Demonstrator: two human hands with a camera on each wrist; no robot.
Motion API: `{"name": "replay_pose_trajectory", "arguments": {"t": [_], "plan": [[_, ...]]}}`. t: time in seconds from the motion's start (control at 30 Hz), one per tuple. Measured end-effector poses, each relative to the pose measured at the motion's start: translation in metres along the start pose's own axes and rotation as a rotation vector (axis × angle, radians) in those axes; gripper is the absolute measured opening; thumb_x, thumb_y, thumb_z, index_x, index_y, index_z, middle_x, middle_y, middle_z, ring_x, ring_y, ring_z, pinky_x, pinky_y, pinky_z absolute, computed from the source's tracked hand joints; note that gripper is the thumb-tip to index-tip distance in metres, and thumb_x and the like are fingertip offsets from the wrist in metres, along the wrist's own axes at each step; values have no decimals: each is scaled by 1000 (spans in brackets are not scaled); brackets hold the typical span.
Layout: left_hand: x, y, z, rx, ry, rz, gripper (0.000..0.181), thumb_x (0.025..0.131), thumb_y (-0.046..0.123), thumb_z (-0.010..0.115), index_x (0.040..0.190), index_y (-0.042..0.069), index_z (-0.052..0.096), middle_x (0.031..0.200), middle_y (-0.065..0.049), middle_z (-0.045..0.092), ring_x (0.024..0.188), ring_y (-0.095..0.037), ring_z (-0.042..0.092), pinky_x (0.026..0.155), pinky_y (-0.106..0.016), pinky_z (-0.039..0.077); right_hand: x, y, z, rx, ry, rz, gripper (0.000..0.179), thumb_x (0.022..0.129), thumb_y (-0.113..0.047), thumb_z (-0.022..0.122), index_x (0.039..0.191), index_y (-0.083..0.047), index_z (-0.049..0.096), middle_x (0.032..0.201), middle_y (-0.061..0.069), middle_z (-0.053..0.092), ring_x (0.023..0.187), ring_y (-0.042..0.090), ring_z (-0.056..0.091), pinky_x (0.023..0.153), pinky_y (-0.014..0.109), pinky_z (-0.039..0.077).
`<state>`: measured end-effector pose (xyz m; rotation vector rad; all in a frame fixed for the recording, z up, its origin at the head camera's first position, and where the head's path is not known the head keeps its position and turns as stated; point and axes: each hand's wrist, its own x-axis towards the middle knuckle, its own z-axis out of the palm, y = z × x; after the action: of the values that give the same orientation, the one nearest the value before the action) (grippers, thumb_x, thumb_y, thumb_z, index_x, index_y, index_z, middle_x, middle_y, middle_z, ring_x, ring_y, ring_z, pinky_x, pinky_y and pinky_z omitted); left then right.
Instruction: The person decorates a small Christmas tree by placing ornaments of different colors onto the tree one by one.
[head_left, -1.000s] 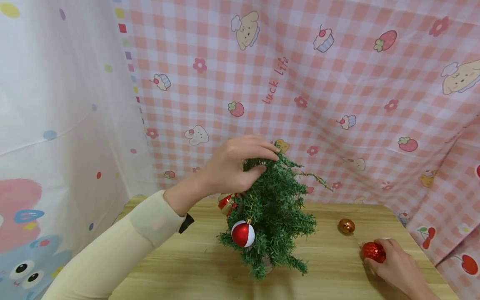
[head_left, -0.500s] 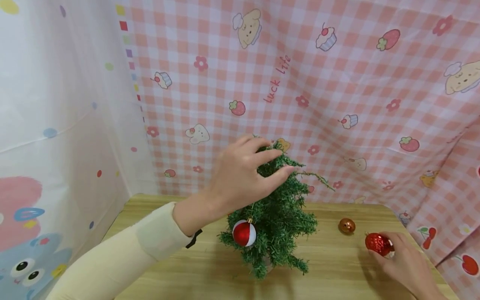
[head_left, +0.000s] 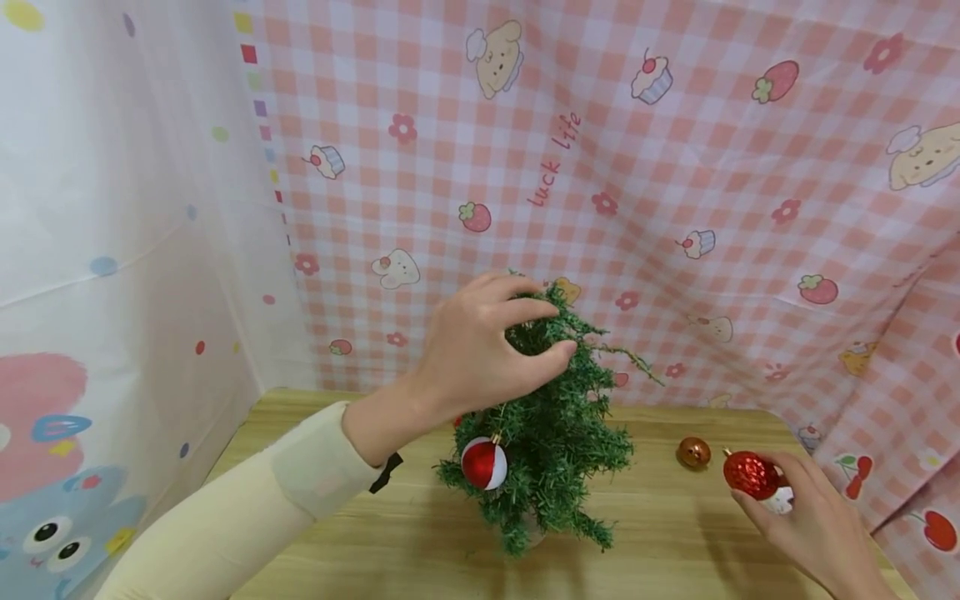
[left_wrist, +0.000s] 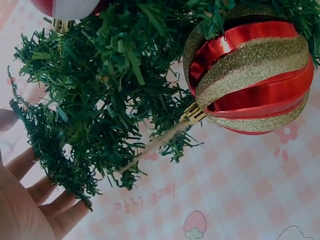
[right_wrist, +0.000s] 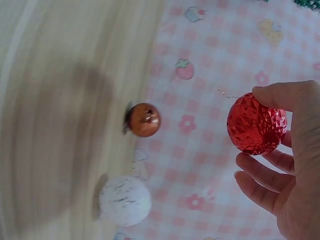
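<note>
A small green Christmas tree (head_left: pixel 555 433) stands on the wooden table. My left hand (head_left: pixel 476 342) is at its top, thumb and fingers apart around the upper branches; in the left wrist view the fingers (left_wrist: pixel 70 215) lie against the branch tips. A red and white ball ornament (head_left: pixel 483 463) hangs at the front. A red and gold striped ball ornament (left_wrist: pixel 255 77) hangs by a string in the left wrist view, mostly hidden from the head. My right hand (head_left: pixel 821 517) holds a faceted red ball ornament (right_wrist: pixel 255 125) between thumb and fingers, above the table at the right.
On the wooden table (head_left: pixel 337 500) a copper ball ornament (head_left: pixel 693 452) lies right of the tree. A white ball ornament (right_wrist: pixel 125 200) sits near it, partly behind my right hand in the head view. A pink checked curtain (head_left: pixel 570 150) hangs behind the table.
My right hand has lifted the red ball ornament off the table, uncovering part of the white one. My left hand's thumb has moved right across the tree's top, away from the fingers.
</note>
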<state>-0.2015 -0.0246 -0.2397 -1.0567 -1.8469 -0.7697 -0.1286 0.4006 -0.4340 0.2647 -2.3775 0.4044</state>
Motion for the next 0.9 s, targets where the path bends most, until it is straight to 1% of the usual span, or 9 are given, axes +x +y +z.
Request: {"name": "replay_pose_trajectory", "arguments": {"t": [0.13, 0.23, 0.33, 0.4, 0.47, 0.53, 0.7, 0.8, 0.9], "plan": [[0, -4, -1, -47, -19, -9, 27, 80, 32, 83, 97, 11, 85, 106, -9, 77, 102, -24, 71, 69, -35, 60, 4, -9, -3, 0, 31, -56, 63, 58, -13, 96, 114, -1, 69, 102, 8, 66, 73, 14, 57, 59, 10, 41], [1, -6, -2, -94, -50, -30, 27, 80, 31, 83, 98, 10, 84, 108, -9, 77, 105, -25, 70, 78, -37, 60, 8, -15, -5, 7, 60, -100, 61, 62, -19, 95, 114, 0, 69, 102, 8, 67, 74, 13, 56, 61, 11, 42], [1, -8, -4, -151, -85, -62, 25, 82, 28, 83, 98, 10, 84, 110, -9, 76, 107, -24, 69, 87, -40, 58, 11, -20, -8, 26, 85, -133, 60, 78, -44, 88, 115, 0, 70, 103, 8, 68, 77, 7, 54, 62, 12, 43], [1, -9, -5, -184, -105, -80, 24, 83, 27, 82, 99, 10, 84, 112, -9, 75, 109, -24, 68, 91, -41, 56, 13, -25, -10, 35, 99, -147, 68, 88, -62, 74, 116, 1, 70, 104, 9, 68, 81, 1, 52, 63, 12, 44], [1, -11, -6, -210, -115, -90, 23, 83, 27, 82, 99, 10, 83, 113, -9, 75, 110, -24, 67, 95, -41, 55, 16, -30, -12, 43, 109, -157, 78, 92, -72, 59, 117, 1, 70, 106, 10, 69, 83, -2, 51, 64, 12, 45], [2, -12, -6, -229, -117, -89, 23, 83, 26, 81, 100, 10, 83, 114, -10, 75, 111, -24, 67, 96, -42, 54, 18, -35, -15, 50, 107, -159, 80, 93, -73, 55, 118, 1, 70, 108, 11, 69, 86, -6, 50, 64, 11, 46], [1, -17, -6, -264, -115, -64, 23, 83, 24, 83, 100, 8, 83, 115, -11, 75, 112, -24, 67, 99, -42, 53, 21, -45, -19, 79, 100, -159, 79, 93, -71, 58, 119, 3, 69, 111, 11, 68, 89, -8, 50, 67, 9, 46], [0, -20, -5, -274, -112, -48, 23, 83, 23, 83, 101, 8, 83, 116, -11, 75, 114, -25, 67, 100, -41, 52, 22, -50, -21, 89, 108, -158, 82, 94, -72, 55, 120, 5, 69, 112, 14, 68, 90, -9, 49, 68, 7, 45], [0, -23, -4, -282, -118, -40, 24, 83, 23, 84, 103, 8, 82, 118, -10, 75, 116, -25, 67, 102, -41, 52, 23, -54, -22, 104, 132, -170, 83, 93, -71, 56, 120, 6, 69, 113, 16, 68, 93, -9, 50, 70, 6, 45]]}}
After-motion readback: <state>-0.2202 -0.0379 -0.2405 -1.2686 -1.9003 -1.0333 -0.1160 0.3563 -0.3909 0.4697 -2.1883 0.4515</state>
